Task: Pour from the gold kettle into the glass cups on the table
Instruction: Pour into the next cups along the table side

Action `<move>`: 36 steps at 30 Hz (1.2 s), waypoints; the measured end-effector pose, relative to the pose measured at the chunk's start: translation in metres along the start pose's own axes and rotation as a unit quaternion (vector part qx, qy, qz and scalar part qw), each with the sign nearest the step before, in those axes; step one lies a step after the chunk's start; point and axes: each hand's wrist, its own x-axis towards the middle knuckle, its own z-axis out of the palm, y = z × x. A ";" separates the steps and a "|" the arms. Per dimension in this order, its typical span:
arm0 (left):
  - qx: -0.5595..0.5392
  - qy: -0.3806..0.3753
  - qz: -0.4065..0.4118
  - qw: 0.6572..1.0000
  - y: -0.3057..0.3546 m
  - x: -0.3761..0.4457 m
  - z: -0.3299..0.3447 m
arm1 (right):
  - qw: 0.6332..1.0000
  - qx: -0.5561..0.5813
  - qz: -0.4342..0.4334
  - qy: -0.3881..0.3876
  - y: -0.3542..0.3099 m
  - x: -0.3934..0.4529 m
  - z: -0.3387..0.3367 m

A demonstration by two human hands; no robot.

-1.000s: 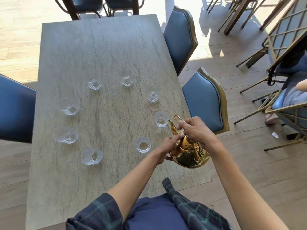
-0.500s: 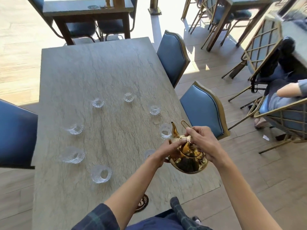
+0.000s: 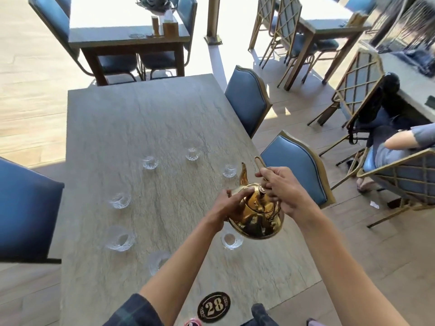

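The gold kettle hangs above the right side of the grey stone table, spout pointing away from me. My right hand grips its thin handle. My left hand presses on the lid and the kettle's left shoulder. Several small glass cups stand in a loose ring on the table: one right under the kettle, one beyond the spout, others at the back and on the left. One more cup is partly hidden by my left forearm.
Two blue padded chairs line the table's right edge, another the left. A round "28" plaque lies at the near edge. A seated person is at right. Further tables and chairs stand behind.
The view has tilted up, so the cups sit lower in frame. The kettle has lifted a little and moved forward over the near right cup; both hands keep their hold.
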 end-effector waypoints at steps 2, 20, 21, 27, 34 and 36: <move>-0.014 0.006 -0.001 1.000 0.002 0.009 -0.008 | 1.000 0.025 0.013 -0.011 -0.003 0.013 0.007; -0.013 0.007 -0.050 0.999 -0.002 0.098 -0.027 | 0.986 0.121 0.105 -0.042 -0.002 0.112 0.007; -0.015 0.007 -0.051 0.999 -0.003 0.100 -0.025 | 0.986 0.118 0.108 -0.041 -0.003 0.114 0.005; -0.017 0.006 -0.068 0.998 0.004 0.106 -0.015 | 0.990 0.078 0.114 -0.038 -0.013 0.124 -0.001; -0.030 0.004 -0.071 0.997 0.009 0.106 -0.005 | 0.991 0.055 0.113 -0.049 -0.021 0.131 -0.009; -0.033 0.000 -0.068 0.997 0.010 0.105 -0.002 | 0.991 0.046 0.111 -0.054 -0.022 0.132 -0.010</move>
